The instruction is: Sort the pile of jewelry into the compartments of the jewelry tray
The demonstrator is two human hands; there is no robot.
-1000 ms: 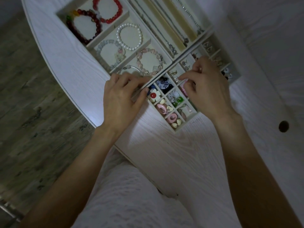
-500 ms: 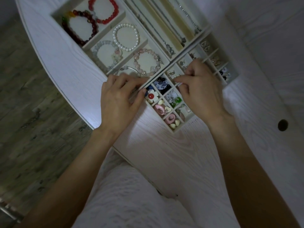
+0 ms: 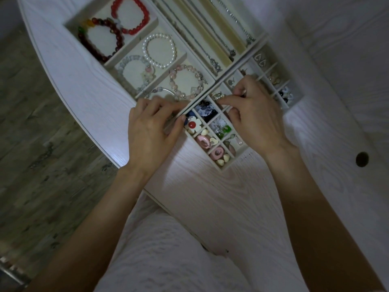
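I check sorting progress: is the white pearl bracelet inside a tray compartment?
Yes. The pearl bracelet lies flat inside a compartment of the tray.

**Tray layout on the table**

The tray (image 3: pixel 221 170) sits on the table (image 3: pixel 210 207), running from 10 o'clock toward 3 o'clock. Bracelets (image 3: pixel 160 50) lie in the large compartments at 11 o'clock; chains (image 3: pixel 212 57) lie in the long slots at 12 o'clock. Small compartments run from 6 to 2 o'clock, each with earrings (image 3: pixel 192 124) in it. The left hand (image 3: pixel 151 131) rests on the tray's edge at 9 o'clock of these; the right hand (image 3: pixel 256 119) lies over them at 3 o'clock. A hole (image 3: pixel 362 159) in the table lies far at 3 o'clock.
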